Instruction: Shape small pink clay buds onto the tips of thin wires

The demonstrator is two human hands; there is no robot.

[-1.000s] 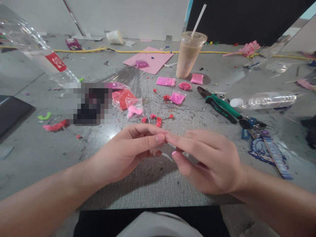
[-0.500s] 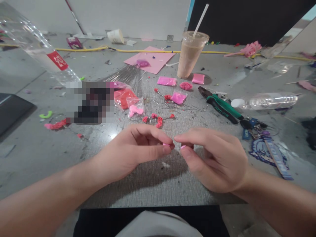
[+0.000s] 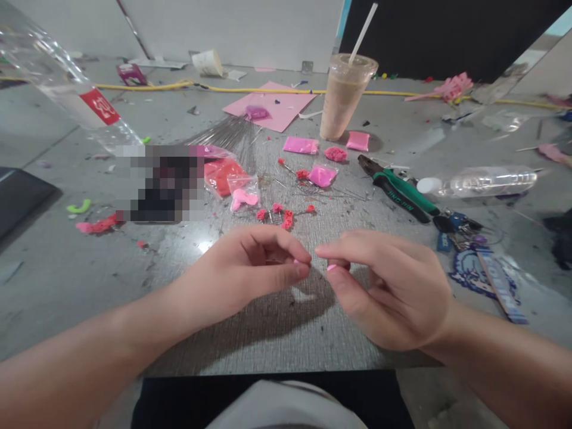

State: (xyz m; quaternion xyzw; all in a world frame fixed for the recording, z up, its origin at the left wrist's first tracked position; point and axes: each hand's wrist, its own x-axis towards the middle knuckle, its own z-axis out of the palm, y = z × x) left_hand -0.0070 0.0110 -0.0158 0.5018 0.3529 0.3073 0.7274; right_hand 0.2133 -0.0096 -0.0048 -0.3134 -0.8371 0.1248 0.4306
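Observation:
My left hand [image 3: 254, 265], thumb and index finger pinched, holds a small piece of pink clay [image 3: 297, 262], mostly hidden by the fingertips. Across a narrow gap, my right hand [image 3: 393, 286] pinches another bit of pink clay [image 3: 331, 267] at its thumb tip. Just beyond the hands lie red clay pieces on thin wires [image 3: 287, 219]. Behind them are a small bag of light pink clay [image 3: 243, 199], a bag of red clay [image 3: 223, 177] and a bright pink packet [image 3: 322, 175].
Green-handled pliers [image 3: 404, 193], a clear bottle [image 3: 487, 181] and keys with a charm [image 3: 480, 274] lie to the right. A drink cup with a straw [image 3: 345, 98] stands behind. A bundle of wires [image 3: 227, 132] and a tilted plastic bottle [image 3: 84, 98] are at the left.
The gap between my hands has widened slightly, the left fingertips drawing a little leftward. Both pinches persist. The whole view has shifted very slightly.

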